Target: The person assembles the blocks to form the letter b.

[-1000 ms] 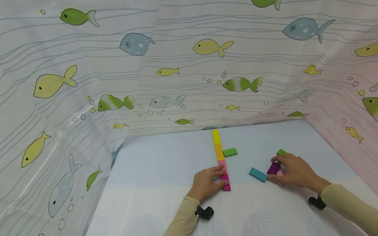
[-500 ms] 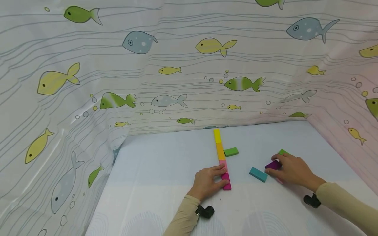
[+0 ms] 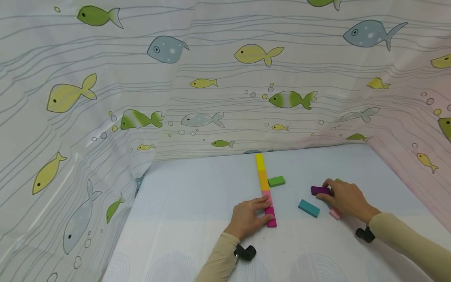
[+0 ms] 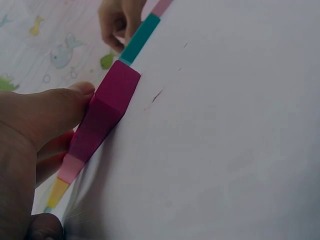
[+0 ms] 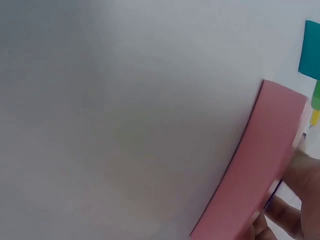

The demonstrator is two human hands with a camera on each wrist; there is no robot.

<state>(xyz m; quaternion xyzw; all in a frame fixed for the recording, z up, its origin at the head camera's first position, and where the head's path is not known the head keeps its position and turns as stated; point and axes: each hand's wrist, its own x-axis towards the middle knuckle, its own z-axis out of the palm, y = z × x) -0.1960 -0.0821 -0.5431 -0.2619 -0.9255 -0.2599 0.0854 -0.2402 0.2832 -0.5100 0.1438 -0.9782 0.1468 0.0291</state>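
Observation:
My left hand (image 3: 246,217) lies over the near end of a row of flat blocks. Its fingers reach onto the pink block (image 3: 266,194) and its thumb touches the magenta block (image 3: 271,223), whose side the thumb meets in the left wrist view. Beyond them the row continues with an orange block (image 3: 263,180) and a yellow block (image 3: 260,161). On the right, my right hand (image 3: 349,199) pinches a purple block (image 3: 320,190) between thumb and fingers. Another pink block (image 3: 335,213) lies just under that hand and looms large in the right wrist view.
A teal block (image 3: 309,208) lies between the two hands. One green block (image 3: 276,181) sits right of the orange one; another green block (image 3: 338,180) is mostly hidden behind the right hand. A fish-printed curtain (image 3: 211,105) stands along the white table's (image 3: 183,196) far edge.
My right hand has turned the purple block and moved it left and away from me, exposing the loose pink block. My left hand has stayed on the row.

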